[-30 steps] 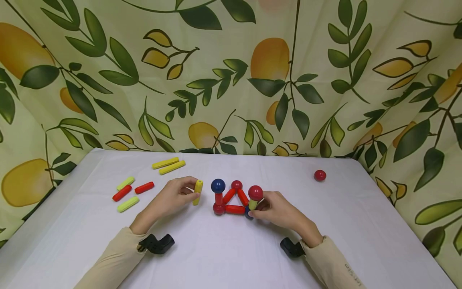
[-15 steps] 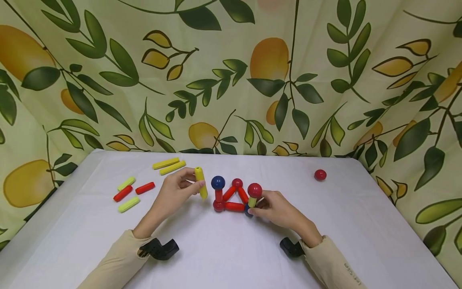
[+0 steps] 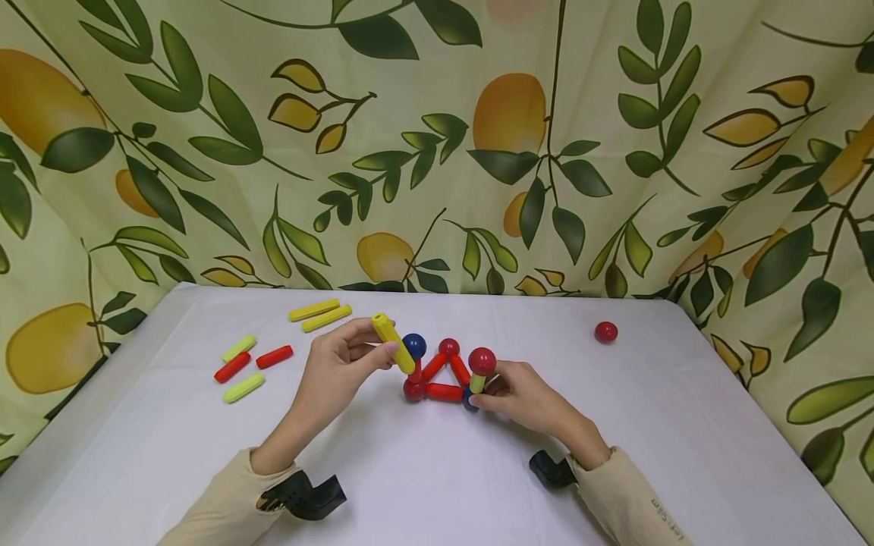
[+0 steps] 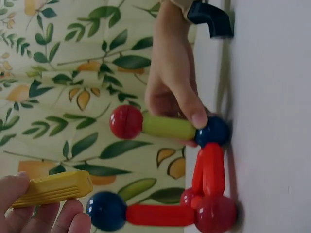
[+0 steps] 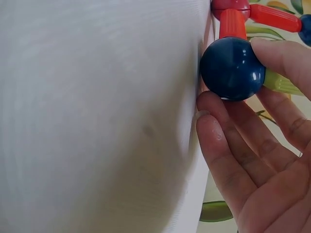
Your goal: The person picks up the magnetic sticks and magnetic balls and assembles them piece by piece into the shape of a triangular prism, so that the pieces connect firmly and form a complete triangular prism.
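Note:
A small build stands mid-table: a flat triangle of red rods (image 3: 444, 379) with red balls at its corners. A blue ball (image 3: 413, 346) tops an upright red rod on its left, and a red ball (image 3: 482, 361) tops an upright green rod (image 3: 477, 383) on its right. My left hand (image 3: 372, 350) pinches a yellow rod (image 3: 392, 343), held tilted in the air with its lower end just beside the blue ball. My right hand (image 3: 488, 390) pinches the green rod (image 4: 167, 127) near the dark blue base ball (image 5: 232, 68), its fingers (image 5: 243, 145) curled under that ball.
Two long yellow rods (image 3: 319, 312) lie at the back left. Short green and red rods (image 3: 242, 364) lie scattered further left. A loose red ball (image 3: 605, 331) sits at the far right of the white table (image 3: 437, 485). A leaf-print curtain surrounds the table.
My left hand lifted the yellow rod off the table, tilted it and carried it right, up to the blue ball. My right hand stayed on the green rod.

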Tool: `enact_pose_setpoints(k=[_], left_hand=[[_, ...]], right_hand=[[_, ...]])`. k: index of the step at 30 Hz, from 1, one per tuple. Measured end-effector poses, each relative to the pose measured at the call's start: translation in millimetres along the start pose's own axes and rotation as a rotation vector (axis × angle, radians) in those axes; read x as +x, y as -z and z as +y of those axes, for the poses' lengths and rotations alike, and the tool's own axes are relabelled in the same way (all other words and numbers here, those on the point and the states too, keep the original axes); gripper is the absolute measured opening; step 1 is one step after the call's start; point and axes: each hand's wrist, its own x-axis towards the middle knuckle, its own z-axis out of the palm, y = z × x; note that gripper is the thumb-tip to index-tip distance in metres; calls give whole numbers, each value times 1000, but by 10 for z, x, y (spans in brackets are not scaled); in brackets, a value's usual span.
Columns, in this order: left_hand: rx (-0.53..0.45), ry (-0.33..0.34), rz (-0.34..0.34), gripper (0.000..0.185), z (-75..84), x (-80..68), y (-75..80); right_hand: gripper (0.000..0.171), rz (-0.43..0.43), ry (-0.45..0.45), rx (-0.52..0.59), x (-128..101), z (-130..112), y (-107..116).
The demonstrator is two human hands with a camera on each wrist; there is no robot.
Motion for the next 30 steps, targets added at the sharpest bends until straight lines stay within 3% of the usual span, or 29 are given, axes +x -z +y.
enact_pose_setpoints(k=[7,18,26,30], left_hand=[[-14,-15,-84,35,21,-90,-164],[-86,-35,-238,34,-162,-158,-439],[-102,-31,-247,36,-270,-188,-576],[-102,8,-227,37,-275,-206,-627]], right_hand=[[28,-14,8,0,-1,-4,-21],[31,-32,56,2,-12,-37,-17],[31,-38,65,-2,-23,-50,-29],[33,-51,70,5,-27,-67,-38]])
